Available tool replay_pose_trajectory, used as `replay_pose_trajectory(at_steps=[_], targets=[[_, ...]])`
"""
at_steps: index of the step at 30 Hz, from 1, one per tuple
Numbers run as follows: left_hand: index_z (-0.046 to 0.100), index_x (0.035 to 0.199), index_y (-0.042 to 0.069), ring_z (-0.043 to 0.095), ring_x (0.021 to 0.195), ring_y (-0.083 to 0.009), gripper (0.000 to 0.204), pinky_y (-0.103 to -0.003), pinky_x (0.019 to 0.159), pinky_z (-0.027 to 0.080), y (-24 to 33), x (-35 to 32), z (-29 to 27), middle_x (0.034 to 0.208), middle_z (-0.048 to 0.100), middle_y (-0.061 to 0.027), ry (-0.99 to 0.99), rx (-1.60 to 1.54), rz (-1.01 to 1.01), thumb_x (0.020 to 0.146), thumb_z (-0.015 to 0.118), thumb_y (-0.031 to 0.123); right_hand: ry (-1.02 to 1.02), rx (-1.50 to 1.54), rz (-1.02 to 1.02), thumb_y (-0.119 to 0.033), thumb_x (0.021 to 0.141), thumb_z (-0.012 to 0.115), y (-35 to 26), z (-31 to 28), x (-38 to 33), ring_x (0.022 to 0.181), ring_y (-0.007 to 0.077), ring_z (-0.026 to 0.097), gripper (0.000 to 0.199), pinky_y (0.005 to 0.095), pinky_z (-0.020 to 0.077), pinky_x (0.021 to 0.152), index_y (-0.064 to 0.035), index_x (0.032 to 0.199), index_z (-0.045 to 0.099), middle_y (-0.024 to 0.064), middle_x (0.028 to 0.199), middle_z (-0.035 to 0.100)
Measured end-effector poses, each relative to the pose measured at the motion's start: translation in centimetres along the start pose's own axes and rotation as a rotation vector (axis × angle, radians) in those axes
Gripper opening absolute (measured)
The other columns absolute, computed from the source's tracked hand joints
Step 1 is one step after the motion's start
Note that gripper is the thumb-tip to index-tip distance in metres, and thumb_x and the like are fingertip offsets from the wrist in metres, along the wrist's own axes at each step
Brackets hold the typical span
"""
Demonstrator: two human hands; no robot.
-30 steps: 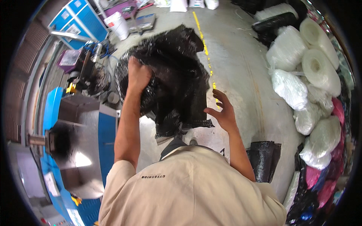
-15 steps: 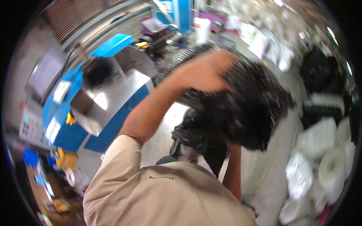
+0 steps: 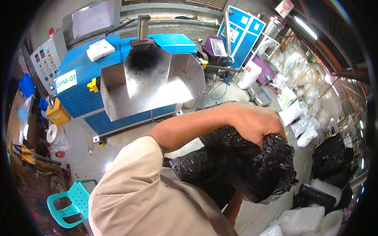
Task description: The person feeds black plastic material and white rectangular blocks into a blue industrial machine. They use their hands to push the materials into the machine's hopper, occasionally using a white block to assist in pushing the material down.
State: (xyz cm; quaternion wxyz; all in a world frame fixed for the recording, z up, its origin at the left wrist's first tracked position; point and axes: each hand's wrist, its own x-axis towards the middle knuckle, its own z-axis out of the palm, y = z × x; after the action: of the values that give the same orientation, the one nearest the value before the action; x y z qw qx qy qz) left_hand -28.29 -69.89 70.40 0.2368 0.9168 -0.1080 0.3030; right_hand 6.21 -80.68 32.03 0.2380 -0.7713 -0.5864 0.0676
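Evidently the crumpled black plastic film (image 3: 262, 173) is being carried as one loose bundle, close in front of the person's chest and a little to the right, seemingly clear of the floor. Over the past second the view has swung round with the body: the film now sits below a blue machine's stainless-steel hopper (image 3: 147, 96), where before the machine stood off to the left, and the right hand, spread and clear of the film a second ago, has gone beneath it. As I judge it, the load now has a hold from above and probably a support from below. The left hand (image 3: 267, 125) lies at one o'clock on the bundle, its arm reaching across the top, fingers curled tightly and apparently clenched on the film's upper edge. At six o'clock the right forearm (image 3: 235, 205) runs up under the film; the hand itself is hidden, so I cannot tell how its fingers stand or whether they grip. Outward from the bundle, the hopper is at ten o'clock, a blue cabinet (image 3: 236, 39) at twelve, white sacks (image 3: 292, 112) at one, more black plastic (image 3: 334, 159) at three, and a teal plastic chair (image 3: 75, 202) near nine.
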Motion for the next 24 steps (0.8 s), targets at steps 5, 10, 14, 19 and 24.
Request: replay_pose_trajectory(at_steps=[5,10,14,19,24], targets=[[0.071,0.109,-0.007,0.068,0.098,-0.0431,0.035,-0.045,0.086,0.054,2.4,-8.9,-8.6,0.103,0.072,-0.0231,0.110,0.107,-0.048,0.083,0.073,0.017,0.117,0.046,-0.045,-0.015,0.085,0.079,-8.5,1.1,4.0,0.129,0.0420,0.057,0.054,0.0495,0.0417,0.113,0.0061,0.132,0.061,0.0246,0.139,0.061],[0.070,0.114,-0.007,0.071,0.099,-0.0368,0.039,-0.042,0.088,0.055,1.6,-19.9,-18.9,0.109,0.073,-0.0242,0.243,0.288,-0.013,0.082,0.075,0.016,0.340,0.273,-0.310,-0.014,0.084,0.079,-24.0,0.9,7.0,0.129,0.0424,0.058,0.053,0.0497,0.0421,0.112,0.0072,0.130,0.062,0.0260,0.137,0.063],[0.069,0.109,-0.006,0.072,0.092,-0.0331,0.033,-0.039,0.081,0.056,2.4,-30.5,-24.5,0.102,0.074,-0.0223,0.698,0.393,-0.313,0.084,0.073,0.015,0.323,0.549,-0.509,-0.009,0.083,0.076,-42.7,1.1,8.1,0.119,0.0445,0.063,0.044,0.0509,0.0464,0.106,0.0074,0.122,0.064,0.0267,0.126,0.067],[0.063,0.127,-0.002,0.070,0.105,-0.0288,0.041,-0.038,0.092,0.053,-0.5,-50.1,-21.4,0.114,0.073,-0.0192,1.619,0.551,-0.850,0.092,0.072,0.017,-0.035,0.109,-0.395,-0.015,0.087,0.073,-64.1,8.4,11.3,0.114,0.0466,0.066,0.050,0.0543,0.0510,0.099,0.0012,0.131,0.057,0.0294,0.120,0.069],[0.054,0.141,-0.002,0.062,0.129,-0.0333,0.069,-0.041,0.107,0.048,1.6,-56.6,-4.1,0.137,0.064,-0.0234,1.510,0.152,-1.486,0.088,0.080,0.033,-0.357,0.089,-0.712,-0.018,0.090,0.071,-68.8,27.8,17.3,0.116,0.0461,0.065,0.056,0.0535,0.0492,0.103,0.0014,0.139,0.052,0.0288,0.125,0.067]])
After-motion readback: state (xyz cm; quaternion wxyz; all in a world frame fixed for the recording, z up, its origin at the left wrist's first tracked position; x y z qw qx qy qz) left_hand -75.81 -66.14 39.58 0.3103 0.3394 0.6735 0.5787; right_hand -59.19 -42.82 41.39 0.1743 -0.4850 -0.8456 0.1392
